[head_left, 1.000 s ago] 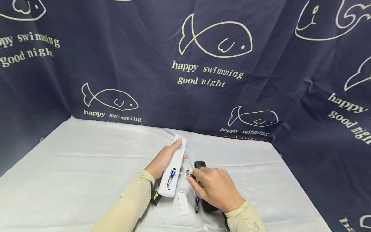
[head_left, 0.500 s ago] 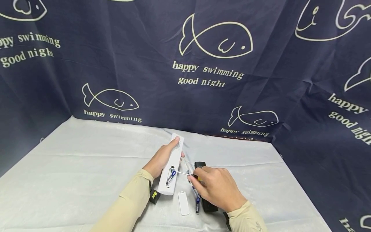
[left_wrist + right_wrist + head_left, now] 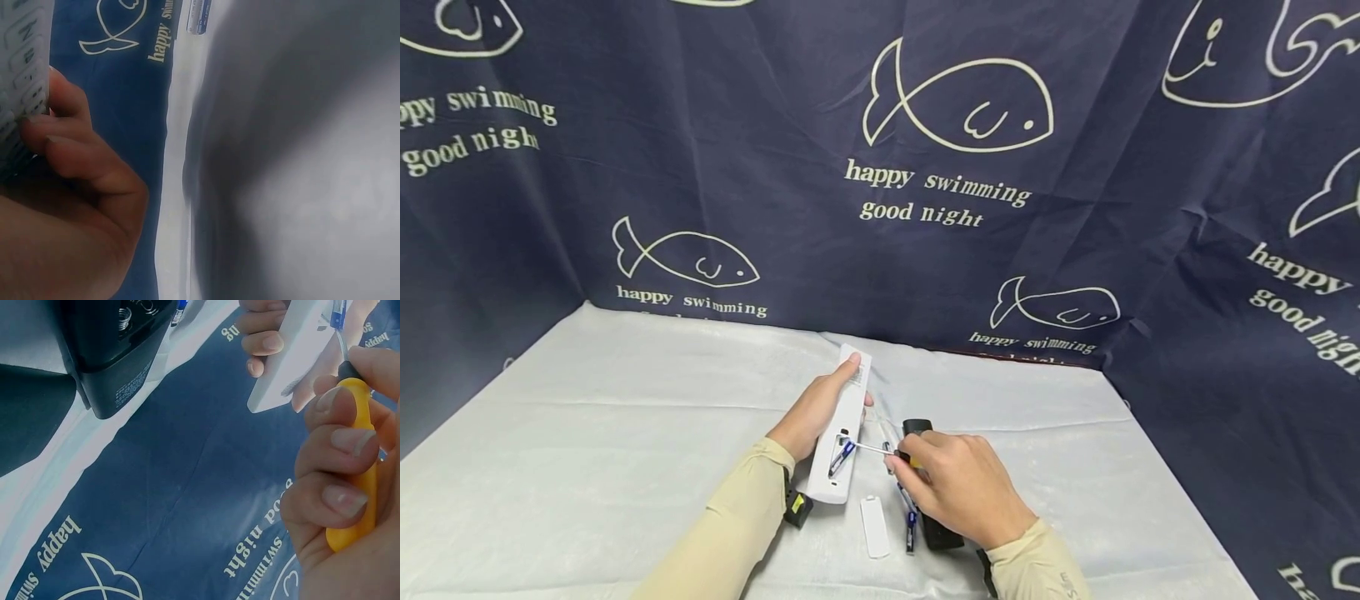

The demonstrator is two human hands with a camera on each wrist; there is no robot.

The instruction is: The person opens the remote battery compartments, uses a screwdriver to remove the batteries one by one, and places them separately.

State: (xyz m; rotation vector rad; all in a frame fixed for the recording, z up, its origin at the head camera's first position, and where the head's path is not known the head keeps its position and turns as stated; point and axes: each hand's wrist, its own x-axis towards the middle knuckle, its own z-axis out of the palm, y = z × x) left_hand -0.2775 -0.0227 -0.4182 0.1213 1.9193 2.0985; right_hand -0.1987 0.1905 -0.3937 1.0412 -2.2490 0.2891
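My left hand grips a white remote control back side up, thumb along its far end. Its battery compartment is uncovered. A blue battery lies slanted there, one end raised. My right hand holds a screwdriver with a yellow handle, fingers curled round it. The thin shaft reaches the raised end of that battery. In the left wrist view, the remote's keys face the camera beside the curled fingers.
A white battery cover lies on the cloth. To its right are a blue battery and a black remote, partly under my right hand. The right wrist view shows springs in an open black compartment. Blue cloth walls surround the table.
The white remote and my left hand have shifted slightly left. The battery in the compartment slants more across it. My right hand and the screwdriver have hardly moved.
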